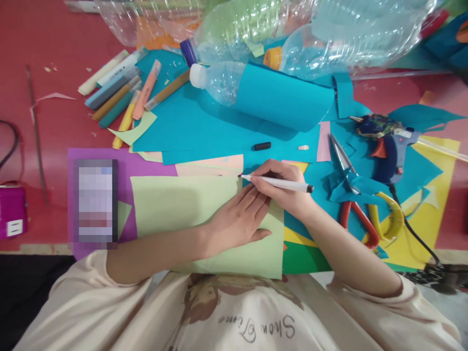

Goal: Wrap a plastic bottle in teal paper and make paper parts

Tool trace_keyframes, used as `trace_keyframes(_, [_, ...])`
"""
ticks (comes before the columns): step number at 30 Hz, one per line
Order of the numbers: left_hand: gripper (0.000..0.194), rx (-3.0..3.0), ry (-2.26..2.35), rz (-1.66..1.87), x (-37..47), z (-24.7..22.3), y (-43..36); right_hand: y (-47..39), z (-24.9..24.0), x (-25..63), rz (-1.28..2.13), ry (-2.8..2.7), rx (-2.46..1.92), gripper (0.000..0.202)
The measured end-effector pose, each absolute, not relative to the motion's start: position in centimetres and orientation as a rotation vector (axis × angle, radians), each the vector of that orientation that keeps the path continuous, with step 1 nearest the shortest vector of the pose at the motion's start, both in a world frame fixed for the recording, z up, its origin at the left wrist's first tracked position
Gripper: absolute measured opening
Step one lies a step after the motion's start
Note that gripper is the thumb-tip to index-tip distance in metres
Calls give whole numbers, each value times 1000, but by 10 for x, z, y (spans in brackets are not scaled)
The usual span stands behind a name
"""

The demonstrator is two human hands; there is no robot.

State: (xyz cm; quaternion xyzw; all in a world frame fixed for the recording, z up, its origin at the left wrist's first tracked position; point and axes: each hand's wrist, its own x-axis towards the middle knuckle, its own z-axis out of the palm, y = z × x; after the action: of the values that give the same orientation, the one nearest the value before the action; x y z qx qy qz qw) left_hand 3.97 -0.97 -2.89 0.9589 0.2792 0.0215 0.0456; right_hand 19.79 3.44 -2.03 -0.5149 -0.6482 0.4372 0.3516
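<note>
White-pen grip: the person's right hand [290, 199] is bent at the wrist with fingers curled, pinching a slim white pen with a dark tip [287, 184] between thumb and fingers.
Flat hand: the left hand [237, 217] lies palm down, fingers stretched toward the right hand and reaching under it, thumb spread apart; it grips nothing.
Pen: its barrel slants across the right hand, tip pointing left, dark rear end poking out past the fingers; whether the tip touches paper cannot be told.
Sheet: a pale-green, straight-edged paper sheet [164, 209] lies under the left hand, its top edge beside the pen tip; its upper right part is hidden by the hands.
Cap: a small black cylindrical cap [262, 146] lies just beyond the right hand.
Scissors: red-and-yellow-handled metal scissors [370, 229] lie right of the right hand.
</note>
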Motion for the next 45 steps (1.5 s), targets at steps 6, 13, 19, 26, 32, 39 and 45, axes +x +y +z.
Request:
trace_keyframes(6, [67,2937,840,67,39,-26,-8,36,-19,202,824,-1653,-1358,37])
trace_keyframes(13, [64,2942,827,73,39,-24,-6,45,-29,202,491,-2045,-1334,28])
trace_keyframes(19, [51,2907,792,198,38,-21,6,43,-32,202,556,-2056,-1237,31])
trace_keyframes(26, [34,2828,718,368,36,-23,21,45,-35,203,434,-1984,-1442,17])
trace_keyframes(32, [31,2553,712,420,35,-24,27,41,-32,205,587,-1760,-1327,19])
trace_keyframes(39, [23,2066,797,494,32,-23,37,37,-31,207,939,-1489,-1323,21])
trace_keyframes(45, [23,1520,911,790,21,-21,51,39,-22,207,930,-1433,-1269,15])
